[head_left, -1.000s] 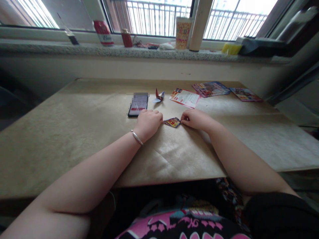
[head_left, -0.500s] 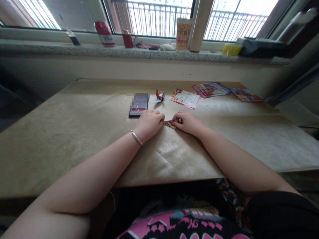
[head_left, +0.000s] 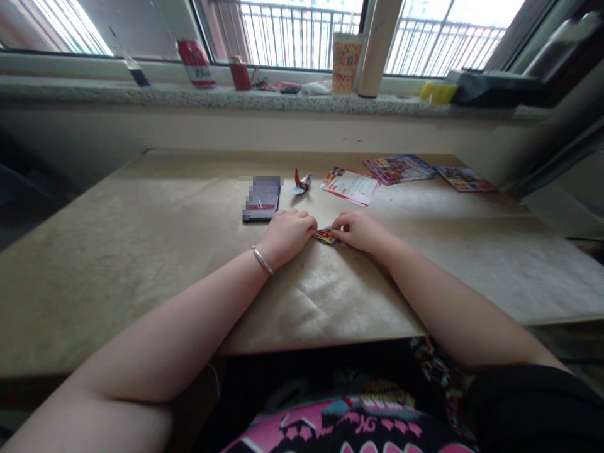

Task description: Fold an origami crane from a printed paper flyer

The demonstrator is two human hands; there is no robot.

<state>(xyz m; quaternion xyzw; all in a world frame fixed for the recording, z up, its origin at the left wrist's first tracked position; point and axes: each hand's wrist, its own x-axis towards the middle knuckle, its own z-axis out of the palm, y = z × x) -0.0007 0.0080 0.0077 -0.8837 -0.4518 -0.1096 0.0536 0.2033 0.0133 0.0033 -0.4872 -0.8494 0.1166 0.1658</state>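
pinching the small folded paper [head_left: 325,236] from both ends, we had it flat on the brown kraft sheet [head_left: 330,296] near the middle of the table, with little of its red and yellow print showing between our fingers. our left hand [head_left: 287,234] was curled, its fingertips closed on the left end, and our right hand [head_left: 361,230] was closed on the right end, both pressing down. we judged the main risk to be a skewed crease: the piece was so small, and so covered by our fingers, that its edges could slide out of line unseen, and uneven pressure from the two hands could twist it. the kraft sheet looked smooth, so the paper could also slip from under the fingertips. just beyond our left knuckles lay the phone [head_left: 262,198], near enough to be nudged by a push forward. the paper crane [head_left: 302,182] and the leaflets [head_left: 352,187] lay farther back, apart from our hands.
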